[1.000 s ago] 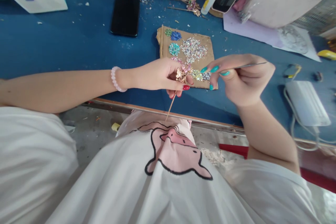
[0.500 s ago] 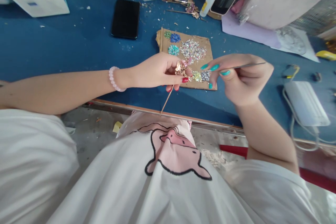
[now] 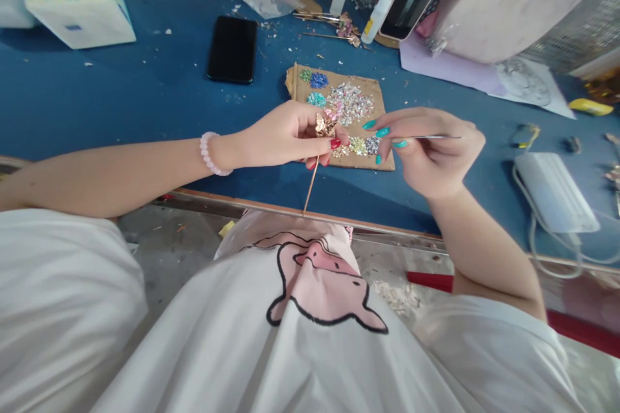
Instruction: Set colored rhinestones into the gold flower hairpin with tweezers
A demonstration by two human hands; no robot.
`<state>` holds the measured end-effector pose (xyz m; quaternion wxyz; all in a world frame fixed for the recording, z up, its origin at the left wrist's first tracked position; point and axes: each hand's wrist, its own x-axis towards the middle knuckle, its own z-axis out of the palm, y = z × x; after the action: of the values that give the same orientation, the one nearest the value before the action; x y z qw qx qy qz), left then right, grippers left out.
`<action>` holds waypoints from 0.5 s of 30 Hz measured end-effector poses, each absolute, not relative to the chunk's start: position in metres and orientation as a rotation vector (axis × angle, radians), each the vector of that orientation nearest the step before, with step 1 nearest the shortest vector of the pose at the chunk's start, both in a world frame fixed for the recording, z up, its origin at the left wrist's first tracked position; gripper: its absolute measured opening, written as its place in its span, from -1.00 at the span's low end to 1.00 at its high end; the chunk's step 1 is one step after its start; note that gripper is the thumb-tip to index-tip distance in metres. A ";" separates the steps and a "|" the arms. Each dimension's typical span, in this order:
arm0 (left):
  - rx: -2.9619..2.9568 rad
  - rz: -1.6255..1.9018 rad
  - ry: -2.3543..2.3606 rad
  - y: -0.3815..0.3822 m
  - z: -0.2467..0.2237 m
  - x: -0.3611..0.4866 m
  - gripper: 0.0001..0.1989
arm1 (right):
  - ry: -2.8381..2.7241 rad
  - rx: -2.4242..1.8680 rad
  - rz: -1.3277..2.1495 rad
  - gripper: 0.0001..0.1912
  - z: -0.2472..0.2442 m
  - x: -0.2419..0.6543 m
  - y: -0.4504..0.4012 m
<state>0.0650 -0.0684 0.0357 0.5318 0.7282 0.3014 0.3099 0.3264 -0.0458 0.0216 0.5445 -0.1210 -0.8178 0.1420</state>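
Observation:
Pinched in my left hand (image 3: 290, 139) is a hairpin (image 3: 311, 184), its thin gold stem slanting down toward the table's front edge. Gold and pink ornaments (image 3: 323, 124) at its top show between the thumb and fingers. My right hand (image 3: 431, 148) grips a slim metal tool (image 3: 440, 137) like a pen, a little to the right of the ornaments; its tip is too small to make out. Under both hands lies a piece of cardboard (image 3: 380, 103) bearing a large heap of clear rhinestones (image 3: 351, 103) and smaller piles in green, blue, turquoise, yellow and grey.
A black phone (image 3: 232, 50) lies at the back left, near a tissue box (image 3: 80, 10). Glue bottles (image 3: 380, 13) and more hairpins (image 3: 346, 27) are behind the cardboard. To the right, a white power bank (image 3: 557, 192) has a cable.
My right hand has turned slightly, bringing the tool nearer to level. The hairpin's stem stands a bit steeper in my left hand. The whole view has shifted a little.

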 end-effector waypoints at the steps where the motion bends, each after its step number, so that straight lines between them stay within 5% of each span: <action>1: 1.740 0.743 0.733 -0.068 0.035 0.065 -0.84 | -1.954 -0.279 0.300 -0.81 0.022 0.326 -0.045; 15: 1.768 0.741 0.712 -0.065 0.032 0.064 -0.75 | -1.964 -0.368 0.224 -0.84 0.026 0.329 -0.044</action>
<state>0.0638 -0.0647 0.0318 0.5214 0.7377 0.2971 0.3094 0.3291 -0.0443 0.0258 0.5359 -0.1547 -0.8246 0.0942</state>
